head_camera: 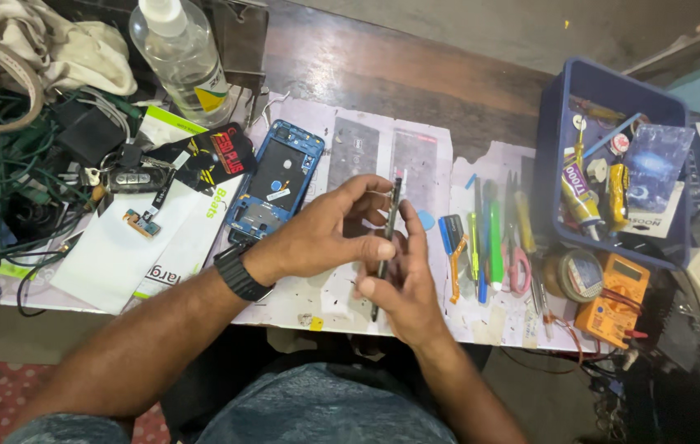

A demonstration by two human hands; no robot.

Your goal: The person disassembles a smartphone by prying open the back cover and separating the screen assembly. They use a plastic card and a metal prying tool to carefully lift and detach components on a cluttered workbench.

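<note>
Both grips pinch a thin phone panel (388,238) edge-on: your left hand (317,234) clamps its upper part, your right hand (403,288) steadies its lower part, so its edge faces you. Beyond your left grip, a blue phone frame (277,181) lies open on the surface (415,82); hand tools (485,238) wait right of your right grip.

A blue phone frame with its back opened (276,182) is lying on the pale paper-covered bench top (341,288). A clear plastic spray bottle (181,53) is standing behind it, beside a crumpled cream cloth (54,45) and a tangle of green and black cables (4,173). Right of centre, a row of coloured hand tools (485,242) is lying side by side, with pink-handled scissors (518,267) among them. A blue plastic bin (613,90) is holding glue tubes, and an orange multimeter (617,300) is sitting just in front of it.
</note>
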